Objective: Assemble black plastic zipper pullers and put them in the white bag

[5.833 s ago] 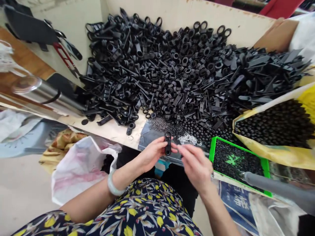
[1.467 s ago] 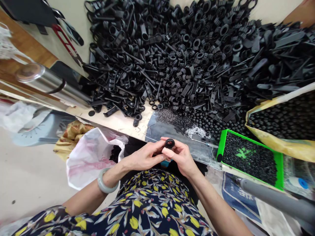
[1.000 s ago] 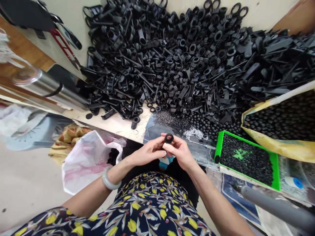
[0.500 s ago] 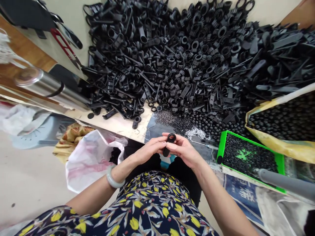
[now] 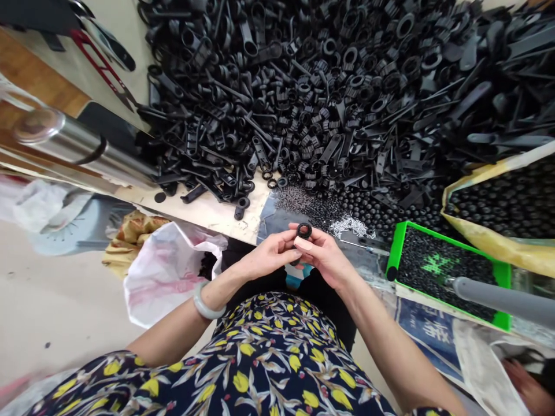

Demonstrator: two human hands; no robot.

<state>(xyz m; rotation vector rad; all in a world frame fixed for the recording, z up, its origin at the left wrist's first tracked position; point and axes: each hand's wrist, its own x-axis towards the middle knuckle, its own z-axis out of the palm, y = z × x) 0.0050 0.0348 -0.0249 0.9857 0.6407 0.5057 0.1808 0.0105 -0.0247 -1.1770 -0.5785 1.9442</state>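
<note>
A small black plastic part with a ring-shaped end (image 5: 304, 231) is held between my two hands, just in front of the table's near edge. My left hand (image 5: 274, 252) is closed on it from the left, its thumb across the lower part. From the other side my right hand (image 5: 324, 254) grips the same part, thumb pressed just below the ring. Fingers hide most of the part's body. Beyond my fingertips lie small silver pins (image 5: 352, 227) and a spread of tiny dark pieces (image 5: 295, 199).
A large heap of black plastic parts (image 5: 303, 104) covers the table. On the right are a green tray (image 5: 392, 254) of small black pieces, a grey handle (image 5: 494, 292) and a yellow-edged bag (image 5: 472, 173). A steel flask (image 5: 87, 147) and white bag (image 5: 160, 283) are left.
My left thumb now covers more of the black part's lower body, and the ring end faces up more openly. The view has shifted slightly.
</note>
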